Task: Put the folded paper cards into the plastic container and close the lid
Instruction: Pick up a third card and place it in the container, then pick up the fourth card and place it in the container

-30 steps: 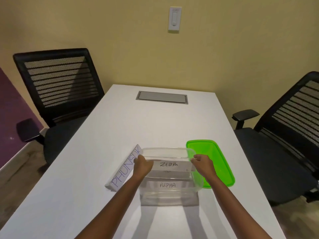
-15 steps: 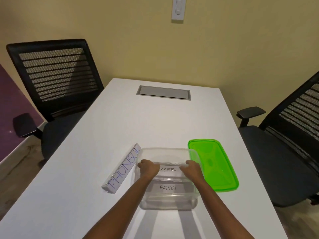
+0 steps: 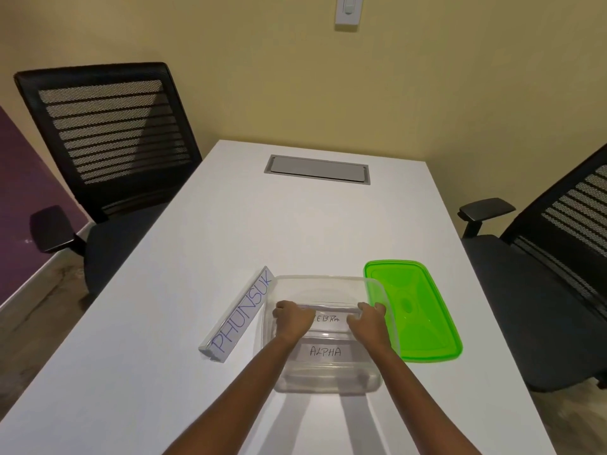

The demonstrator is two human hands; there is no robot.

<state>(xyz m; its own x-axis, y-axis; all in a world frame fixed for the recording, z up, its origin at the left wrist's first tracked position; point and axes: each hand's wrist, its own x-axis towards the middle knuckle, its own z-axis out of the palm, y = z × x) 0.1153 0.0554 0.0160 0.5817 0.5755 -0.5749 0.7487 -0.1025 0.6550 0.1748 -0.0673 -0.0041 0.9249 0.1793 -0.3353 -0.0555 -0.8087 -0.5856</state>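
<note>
**ZEBRA card going in, PHUNSUK left on the table**

Both my hands are inside the clear plastic container (image 3: pixel 328 382). Left hand (image 3: pixel 292 320) and right hand (image 3: pixel 369 321) have fingers curled over the two ends of the ZEBRA card (image 3: pixel 330 318), pinching it at its top fold. It lies crosswise, long axis left to right, lettering facing me. The ALPHA card (image 3: pixel 325 352) sits just nearer me, parallel, same facing.

The PHUNSUK card (image 3: pixel 241 315) lies on the white table (image 3: pixel 230 224) just beside the container's left wall, long axis running diagonally away from me to the right.

Handling guess: folded paper, very light, crushes easily. I'd take it by both ends with a soft pinch.

Green lid (image 3: pixel 415 310) lies flat, touching the container's right edge. Likely stiff but springy; press at the corners.
</note>
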